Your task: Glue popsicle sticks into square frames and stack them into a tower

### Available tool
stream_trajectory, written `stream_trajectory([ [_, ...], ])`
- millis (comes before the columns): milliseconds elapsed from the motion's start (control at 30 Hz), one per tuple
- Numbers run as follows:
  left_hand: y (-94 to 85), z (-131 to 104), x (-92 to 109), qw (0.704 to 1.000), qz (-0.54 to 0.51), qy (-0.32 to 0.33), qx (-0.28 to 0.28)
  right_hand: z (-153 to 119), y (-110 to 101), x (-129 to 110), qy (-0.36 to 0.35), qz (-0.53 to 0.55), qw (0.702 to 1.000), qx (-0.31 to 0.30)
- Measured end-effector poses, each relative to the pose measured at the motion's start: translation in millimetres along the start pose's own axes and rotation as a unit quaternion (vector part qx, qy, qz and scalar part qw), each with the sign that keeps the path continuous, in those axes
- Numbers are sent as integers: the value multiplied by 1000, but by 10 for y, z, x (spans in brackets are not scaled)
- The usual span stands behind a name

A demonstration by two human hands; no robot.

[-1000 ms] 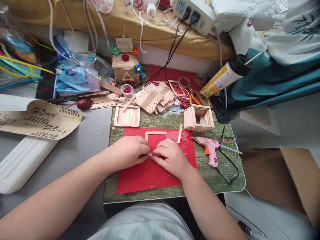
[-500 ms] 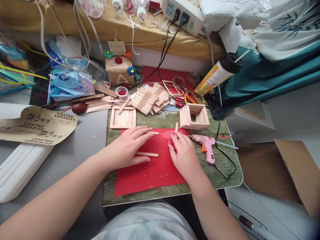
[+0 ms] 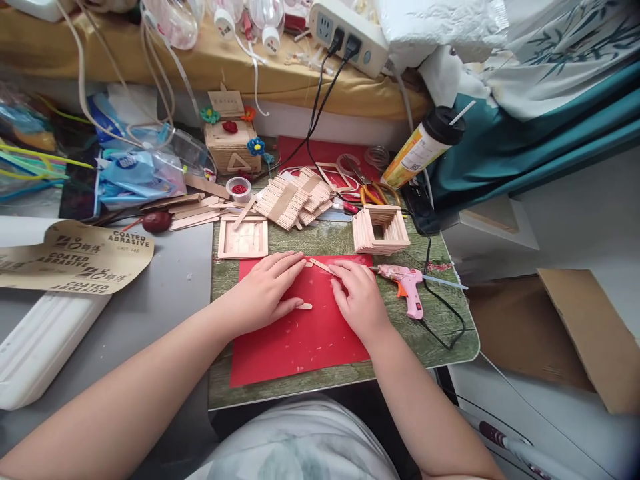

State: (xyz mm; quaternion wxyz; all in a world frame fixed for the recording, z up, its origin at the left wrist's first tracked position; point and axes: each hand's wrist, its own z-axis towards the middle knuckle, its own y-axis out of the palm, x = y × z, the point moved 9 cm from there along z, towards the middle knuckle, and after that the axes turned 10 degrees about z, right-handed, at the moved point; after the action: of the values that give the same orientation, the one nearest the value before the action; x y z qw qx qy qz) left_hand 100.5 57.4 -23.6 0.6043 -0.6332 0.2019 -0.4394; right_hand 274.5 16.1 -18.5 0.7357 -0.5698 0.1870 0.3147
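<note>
My left hand [image 3: 266, 291] lies over the red sheet [image 3: 300, 347], fingers stretched out and thumb apart. The rounded tip of one craft stick [image 3: 309, 265] shows past its fingertips. Under its thumb, another craft stick [image 3: 306, 307] pokes out; the rest of both is covered. Pinched in my right hand [image 3: 361, 299] is a craft stick [image 3: 321, 266], pointing to the upper left, its free end near the left fingertips. Right of that hand lies a pink glue gun [image 3: 411, 285] with a clear glue stick in its back.
Behind my hands stand a hollow box of stacked sticks [image 3: 381, 230], a square stick frame [image 3: 243, 238] and stick panels [image 3: 285, 200]. Scissors [image 3: 374, 193] and a tilted cup [image 3: 423, 147] are at the back right. Sandpaper [image 3: 100, 257] lies at left; a black cord [image 3: 453, 343] loops at right.
The stick in my right hand has swung from nearly upright to pointing left, towards my left hand. My left thumb now covers more of the lower stick. The whole view has shifted slightly.
</note>
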Motion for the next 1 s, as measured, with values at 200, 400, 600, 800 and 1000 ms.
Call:
stream_trajectory([
  [200,10,-3,24,1000,6,7,8,122,105,-17,27,-50,997,-59],
  [400,-51,-10,14,1000,-5,-2,15,351,32,-48,52,17,996,-76],
  [600,-55,-40,-34,999,-29,-12,23,123,14,7,162,221,961,-37],
  [800,-26,-43,-49,999,-40,-13,20,-104,137,-261,51,81,990,-106],
  [1000,-24,-34,-15,1000,-23,-2,7,-140,107,-145,100,81,988,-85],
])
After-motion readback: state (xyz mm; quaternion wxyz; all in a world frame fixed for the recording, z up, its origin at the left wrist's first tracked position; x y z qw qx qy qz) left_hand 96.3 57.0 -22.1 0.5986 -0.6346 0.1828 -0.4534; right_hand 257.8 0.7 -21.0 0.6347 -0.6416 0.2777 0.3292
